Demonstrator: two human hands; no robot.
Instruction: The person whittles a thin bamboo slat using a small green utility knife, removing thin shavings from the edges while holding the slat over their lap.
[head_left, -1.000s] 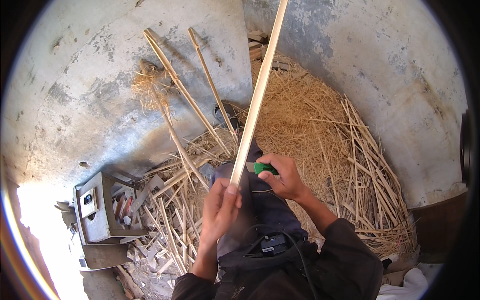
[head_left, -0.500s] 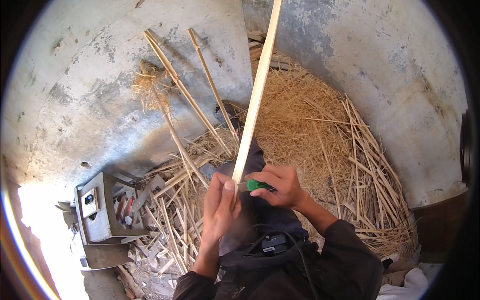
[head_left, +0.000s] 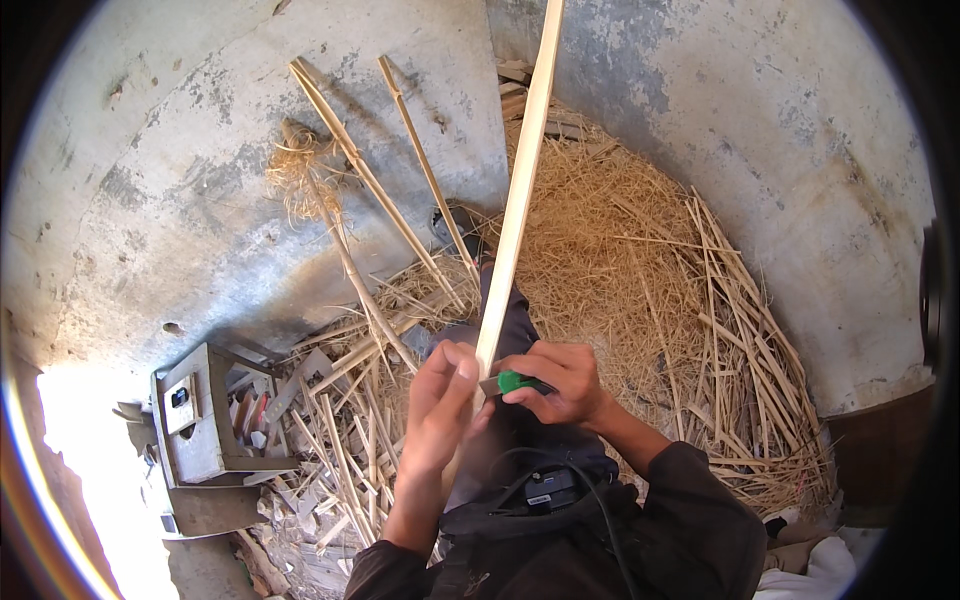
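Our right hand (head_left: 566,382) grips the green-handled knife (head_left: 516,381), its blade pointing left onto the pale strip (head_left: 519,190). Our left hand (head_left: 438,400), nearer, holds the strip low; its long axis runs forward, leaning slightly right.

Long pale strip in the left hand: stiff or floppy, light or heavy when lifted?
Strip probably fairly stiff: it extends beyond the left hand with little visible bend. Likely light for its length, given how narrow it looks.

1 open-sided wooden box (head_left: 203,452) (clutter (head_left: 246,415) inside) at left, 2 patchy grey walls (head_left: 200,130) beyond.
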